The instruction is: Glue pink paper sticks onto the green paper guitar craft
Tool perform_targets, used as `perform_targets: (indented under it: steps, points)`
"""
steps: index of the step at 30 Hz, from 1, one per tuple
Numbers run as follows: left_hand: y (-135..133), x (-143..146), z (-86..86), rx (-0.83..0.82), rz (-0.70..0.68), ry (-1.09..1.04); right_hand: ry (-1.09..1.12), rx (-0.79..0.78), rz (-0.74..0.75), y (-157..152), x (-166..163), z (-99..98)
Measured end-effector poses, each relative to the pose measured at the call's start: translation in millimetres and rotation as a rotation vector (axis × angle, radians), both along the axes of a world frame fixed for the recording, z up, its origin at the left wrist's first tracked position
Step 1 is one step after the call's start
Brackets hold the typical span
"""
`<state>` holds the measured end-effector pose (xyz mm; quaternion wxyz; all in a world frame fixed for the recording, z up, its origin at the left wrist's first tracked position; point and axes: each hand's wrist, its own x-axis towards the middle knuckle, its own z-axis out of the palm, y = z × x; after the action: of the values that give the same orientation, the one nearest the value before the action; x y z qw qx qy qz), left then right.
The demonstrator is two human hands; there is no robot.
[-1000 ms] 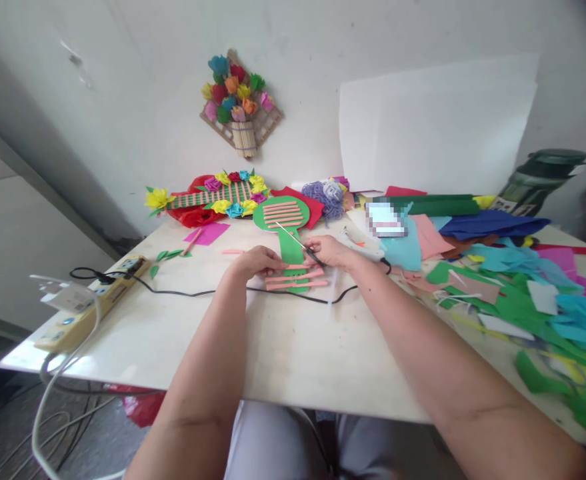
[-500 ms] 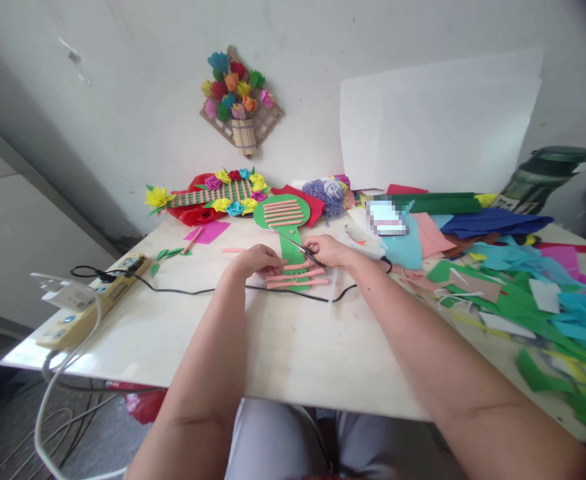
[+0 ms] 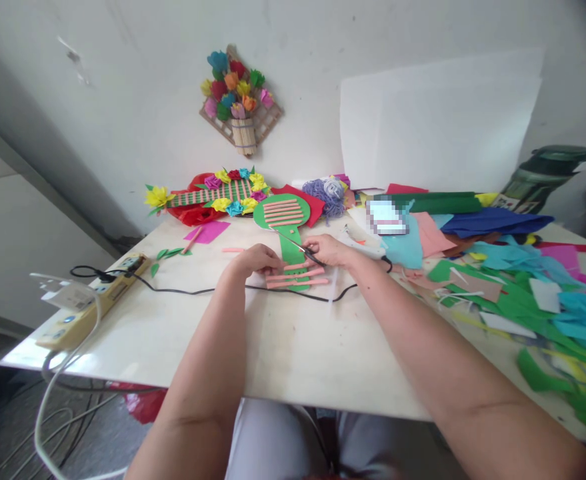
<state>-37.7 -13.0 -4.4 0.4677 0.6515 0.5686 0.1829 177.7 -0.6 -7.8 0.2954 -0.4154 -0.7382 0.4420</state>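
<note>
A green guitar-shaped cutout (image 3: pixel 290 248) lies on the table, its round end toward the wall. Rolled pink paper sticks (image 3: pixel 283 213) run across that round part in a row. Several more pink sticks (image 3: pixel 297 283) lie over its near end, some jutting past its edges. My right hand (image 3: pixel 327 251) is closed on a pair of scissors (image 3: pixel 293 241), whose blades point left and away across the neck. On the left edge of the cutout, my left hand (image 3: pixel 261 260) pinches the end of a pink paper stick; its fingertips are partly hidden.
A hot glue gun (image 3: pixel 365 250) lies right of the cutout, its black cord (image 3: pixel 213 291) running left to a power strip (image 3: pixel 97 300). Coloured paper scraps (image 3: pixel 513 280) cover the right side. A flower-trimmed paper guitar (image 3: pixel 213 195) stands at the back, and a bottle (image 3: pixel 537 180) at right.
</note>
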Motion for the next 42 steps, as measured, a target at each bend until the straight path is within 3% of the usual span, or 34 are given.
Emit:
perform_targets:
  steps: [25, 42]
  points:
    - [0, 5, 1.8, 0.042, -0.01, 0.076, 0.015, -0.047, 0.02, -5, -2, 6.5]
    - [-4, 11, 8.0, 0.03, 0.043, 0.121, -0.118, 0.132, 0.006, 3, -1, -4.2]
